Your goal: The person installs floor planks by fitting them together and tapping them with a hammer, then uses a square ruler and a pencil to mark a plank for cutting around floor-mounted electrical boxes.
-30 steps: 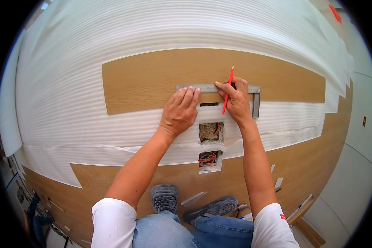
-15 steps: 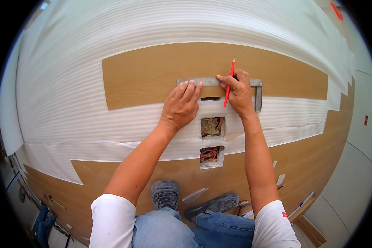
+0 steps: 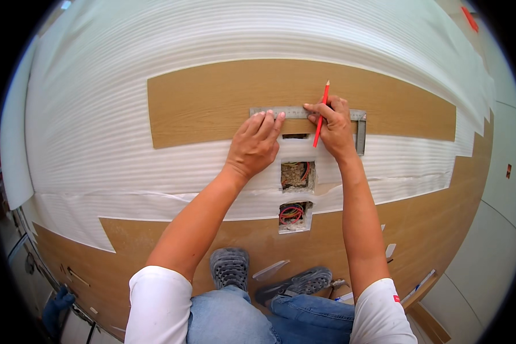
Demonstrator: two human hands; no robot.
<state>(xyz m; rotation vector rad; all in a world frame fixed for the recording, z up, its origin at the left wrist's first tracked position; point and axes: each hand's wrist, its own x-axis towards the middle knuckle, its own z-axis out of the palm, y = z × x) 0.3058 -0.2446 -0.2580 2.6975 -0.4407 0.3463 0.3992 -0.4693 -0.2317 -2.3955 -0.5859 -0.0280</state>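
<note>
A wood-coloured plank [image 3: 212, 103] lies crosswise on white ribbed underlay. On its near part rests a metal try square [image 3: 292, 112], its blade along the plank and its thicker stock [image 3: 361, 136] pointing toward me past the near edge. My left hand [image 3: 253, 142] lies with fingers outstretched, fingertips on the blade's left half. Between the fingers of my right hand [image 3: 337, 129] is a red pencil [image 3: 326, 96], its sharpened end pointing away from me. That hand's fingertips also touch the blade near its middle.
Just past the plank's near edge, a cut-out [image 3: 295, 136] shows partly. Two wall-box-like holes with wires, a middle one [image 3: 297, 175] and a nearer one [image 3: 295, 214], open through the underlay [image 3: 212, 178]. Laid wood-look boards [image 3: 154, 232] and my shoes [image 3: 230, 269] are nearer.
The whole view has shifted slightly. Both hands, the try square and the pencil keep nearly the same places on the plank.
</note>
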